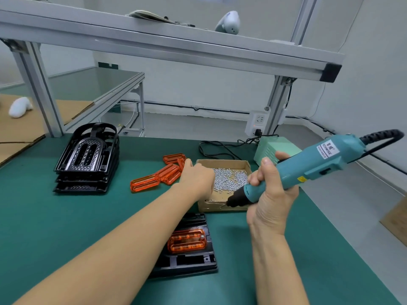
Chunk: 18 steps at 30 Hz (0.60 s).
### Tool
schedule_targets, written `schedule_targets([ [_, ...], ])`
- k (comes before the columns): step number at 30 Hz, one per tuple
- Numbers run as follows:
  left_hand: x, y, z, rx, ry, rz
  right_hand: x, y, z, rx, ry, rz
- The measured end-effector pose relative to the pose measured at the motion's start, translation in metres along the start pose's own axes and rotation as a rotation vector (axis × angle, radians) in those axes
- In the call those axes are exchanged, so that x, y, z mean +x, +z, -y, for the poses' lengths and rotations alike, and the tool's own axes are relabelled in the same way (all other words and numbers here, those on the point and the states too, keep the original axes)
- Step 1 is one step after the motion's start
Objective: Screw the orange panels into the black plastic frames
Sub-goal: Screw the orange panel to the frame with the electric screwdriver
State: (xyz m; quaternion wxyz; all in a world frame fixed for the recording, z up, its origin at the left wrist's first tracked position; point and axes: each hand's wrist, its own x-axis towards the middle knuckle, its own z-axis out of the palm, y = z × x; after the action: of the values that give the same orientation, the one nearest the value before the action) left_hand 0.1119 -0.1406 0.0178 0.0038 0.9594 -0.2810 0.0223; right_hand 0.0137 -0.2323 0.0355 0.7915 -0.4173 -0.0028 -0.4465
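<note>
The green work mat (66, 216) fills the lower half of the frame and carries everything within arm's reach. At middle left a stack of black frames (87, 159) waits, well apart from the work spot, likely as stock for later rounds. At bottom centre one black frame (189, 260) lies flat with an orange panel (187, 239) seated in its recess, close to the body, probably so the tool can come straight down on it.

The right hand (271, 194) is wrapped around a teal electric screwdriver (308, 168), held slanted with its bit tip (224, 205) low over the near edge of the cardboard box (222, 205), apparently parked ready while a screw is fetched. The box sits at centre, just beyond the frame, which keeps the screws (231, 179) a short reach away.

The left hand (195, 177) stretches over the box's left edge; its fingertips are hidden behind its back, so I cannot tell whether it pinches a screw.

Loose orange panels (158, 175) lie just left of the box, near that hand.
</note>
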Motion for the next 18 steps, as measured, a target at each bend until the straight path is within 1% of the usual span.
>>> schedule_targets([
  [5,0.006,0.002,-0.004,0.088,0.036,-0.005,-0.001,0.0,0.0,0.001,0.005,0.013],
  [8,0.006,0.005,-0.001,0.082,0.059,0.027,-0.001,0.001,0.001,0.001,0.01,0.015],
  [10,0.002,0.002,0.0,0.021,0.068,0.022,-0.002,0.0,0.002,0.003,0.013,0.016],
  [11,-0.001,-0.001,0.0,-0.069,0.066,-0.007,-0.002,0.0,0.002,0.007,0.017,0.017],
  [12,-0.006,-0.005,0.002,-0.207,0.056,-0.052,-0.002,0.0,0.003,0.014,0.023,0.015],
  [15,-0.038,-0.017,0.012,-0.731,-0.022,-0.197,-0.002,0.002,0.007,0.068,0.048,0.002],
  [18,-0.087,-0.012,0.025,-1.117,-0.052,-0.27,-0.003,0.006,0.012,0.186,0.105,0.017],
])
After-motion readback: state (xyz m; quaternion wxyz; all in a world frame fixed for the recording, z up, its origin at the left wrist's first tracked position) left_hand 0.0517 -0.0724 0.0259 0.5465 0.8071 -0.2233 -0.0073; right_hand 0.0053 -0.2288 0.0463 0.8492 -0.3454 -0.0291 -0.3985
